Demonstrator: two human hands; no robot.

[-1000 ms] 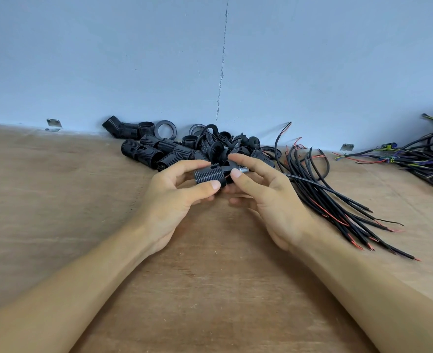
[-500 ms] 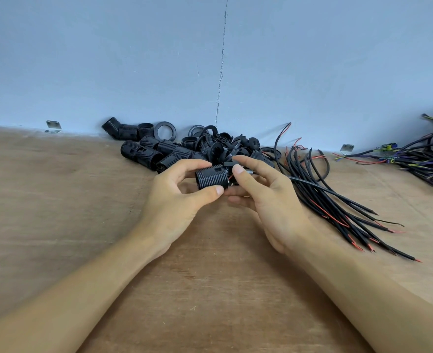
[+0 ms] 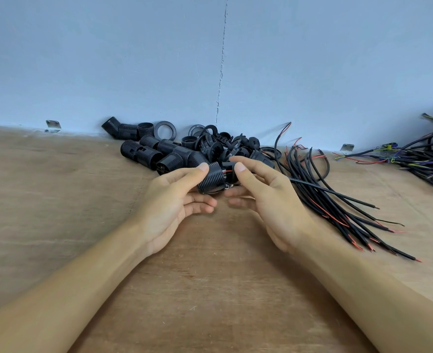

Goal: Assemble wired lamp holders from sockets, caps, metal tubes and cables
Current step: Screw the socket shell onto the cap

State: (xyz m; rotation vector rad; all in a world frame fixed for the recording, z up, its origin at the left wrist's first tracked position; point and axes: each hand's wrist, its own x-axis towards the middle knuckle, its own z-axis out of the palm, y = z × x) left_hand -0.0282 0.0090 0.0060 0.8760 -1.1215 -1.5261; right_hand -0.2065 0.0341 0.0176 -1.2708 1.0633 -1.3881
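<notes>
Head view: two hands hold lamp-holder parts over the wooden table point(image 3: 57, 212).
The left hand point(image 3: 174, 202) pinches a ribbed black socket point(image 3: 211, 178) between thumb and fingers; the right hand point(image 3: 266, 200) pinches the black cap point(image 3: 228, 169) just beside it, its cable point(image 3: 325, 191) trailing right over the cable bundle point(image 3: 342, 212). A pile of sockets and rings point(image 3: 174, 151) lies behind, near the wall point(image 3: 134, 59).

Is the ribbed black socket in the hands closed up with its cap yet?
Not yet: a red wire shows in the gap between the socket and the cap.
</notes>
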